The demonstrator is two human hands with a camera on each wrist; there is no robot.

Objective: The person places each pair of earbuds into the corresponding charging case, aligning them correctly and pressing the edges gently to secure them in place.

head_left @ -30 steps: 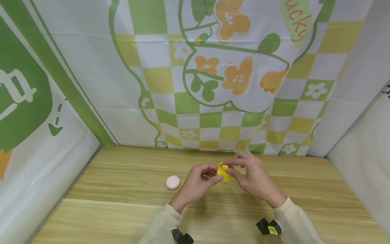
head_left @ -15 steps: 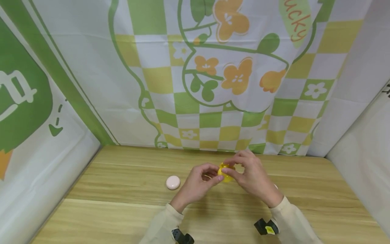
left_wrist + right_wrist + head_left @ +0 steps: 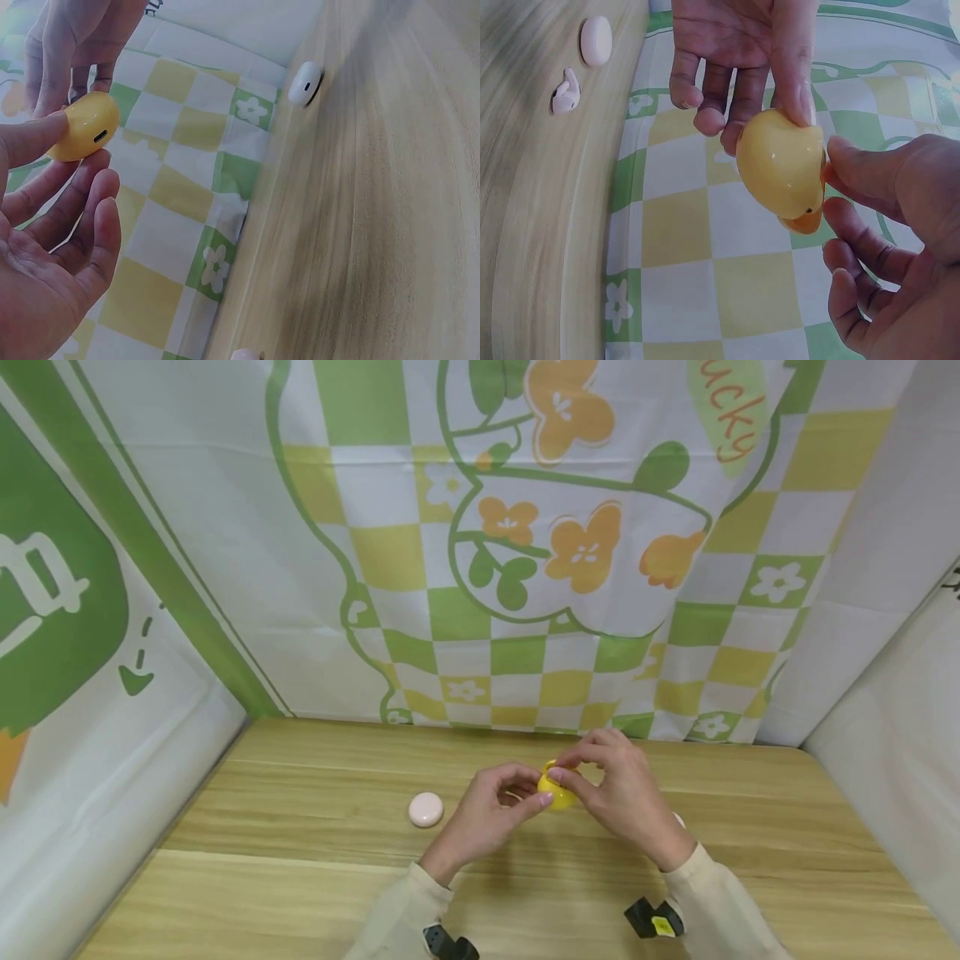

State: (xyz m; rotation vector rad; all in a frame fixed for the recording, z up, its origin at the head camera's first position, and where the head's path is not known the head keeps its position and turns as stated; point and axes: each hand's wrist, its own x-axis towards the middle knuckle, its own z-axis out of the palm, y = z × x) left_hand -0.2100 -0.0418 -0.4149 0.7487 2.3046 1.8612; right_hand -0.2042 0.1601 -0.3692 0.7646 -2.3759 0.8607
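My left hand [image 3: 483, 810] pinches a glossy yellow earbud charging case [image 3: 557, 795] above the table, thumb on one side and fingers on the other. In the left wrist view a dark port slot shows on the case [image 3: 94, 126]. My right hand [image 3: 626, 789] meets the case from the right, thumb and index finger pinching at its lid side. An orange-tinted lid [image 3: 805, 223] stands partly lifted in the right wrist view. Whether an earbud sits between the right fingertips is hidden.
A pale pink rounded case [image 3: 426, 809] lies on the wooden table [image 3: 300, 793] to the left. Beside it is a pale earbud [image 3: 566, 93]. On the right lies a white case [image 3: 305, 84], mostly behind my right hand in the head view. A patterned cloth [image 3: 517, 660] hangs behind.
My right hand has shifted slightly left, its thumb now over the case's opening. The yellow case has turned a little, showing more of its smooth side. The left hand has barely moved.
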